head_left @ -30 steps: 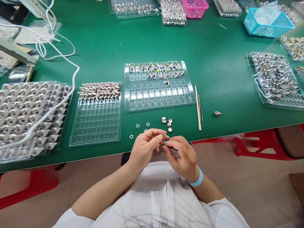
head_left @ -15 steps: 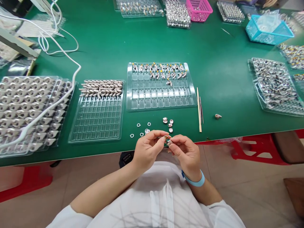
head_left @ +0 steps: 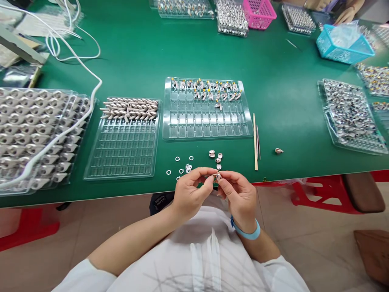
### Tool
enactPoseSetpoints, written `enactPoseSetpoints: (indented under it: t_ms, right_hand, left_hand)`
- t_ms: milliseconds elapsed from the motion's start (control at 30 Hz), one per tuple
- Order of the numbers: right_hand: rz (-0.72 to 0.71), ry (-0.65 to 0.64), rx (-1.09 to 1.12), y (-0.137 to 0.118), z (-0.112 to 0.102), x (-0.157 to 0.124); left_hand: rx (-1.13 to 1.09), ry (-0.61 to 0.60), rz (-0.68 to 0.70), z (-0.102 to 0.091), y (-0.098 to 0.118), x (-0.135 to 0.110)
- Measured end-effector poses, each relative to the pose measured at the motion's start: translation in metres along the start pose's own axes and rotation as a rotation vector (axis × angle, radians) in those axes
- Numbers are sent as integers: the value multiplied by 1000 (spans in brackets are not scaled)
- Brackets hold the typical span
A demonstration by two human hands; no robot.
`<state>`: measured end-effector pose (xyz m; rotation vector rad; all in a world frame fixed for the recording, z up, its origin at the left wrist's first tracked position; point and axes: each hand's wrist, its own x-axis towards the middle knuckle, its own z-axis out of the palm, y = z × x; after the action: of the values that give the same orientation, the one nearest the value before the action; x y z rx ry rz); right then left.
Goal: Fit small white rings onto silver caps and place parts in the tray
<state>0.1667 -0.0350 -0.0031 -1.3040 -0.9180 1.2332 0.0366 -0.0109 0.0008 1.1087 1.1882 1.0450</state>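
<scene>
Close to the table's front edge, my left hand (head_left: 191, 192) and my right hand (head_left: 241, 198) meet fingertip to fingertip. The right fingers pinch a small, shiny earbud cap (head_left: 219, 177) with a dark opening. A thin part held in my left fingertips touches it; that part is mostly hidden, but it looks like an earbud piece. Just beyond my hands lie several loose earbud caps (head_left: 218, 160). Several small white rings (head_left: 188, 167) are scattered to the left of them. Farther back, a clear tray (head_left: 194, 132) bears earbud pieces with yellow tips in its upper rows.
Left of that stands another clear tray (head_left: 118, 162) of beige earbud stems, beside stacked trays (head_left: 36, 134) crossed by a white cable (head_left: 68, 129). To the right lie a wooden stick (head_left: 255, 142), tweezers (head_left: 258, 142) and one earbud (head_left: 278, 151). A blue basket (head_left: 343, 52) and a co-worker's hand (head_left: 346, 14) are far right.
The earbud cap in my right fingers has turned and now sits closer against the part in my left. A co-worker's hand has come into view at the far right. The view has shifted slightly.
</scene>
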Motion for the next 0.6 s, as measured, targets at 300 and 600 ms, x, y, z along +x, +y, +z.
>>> enactPoseSetpoints:
  t_ms: [300,600]
  right_hand:
    - [-140,15,-230,-4,-5,0]
    - [-100,-64,-315,-9,-11,4]
  left_hand:
    - [7,-20,-64,-1,3,2]
    - [-25,-127,-220,-10,15,11]
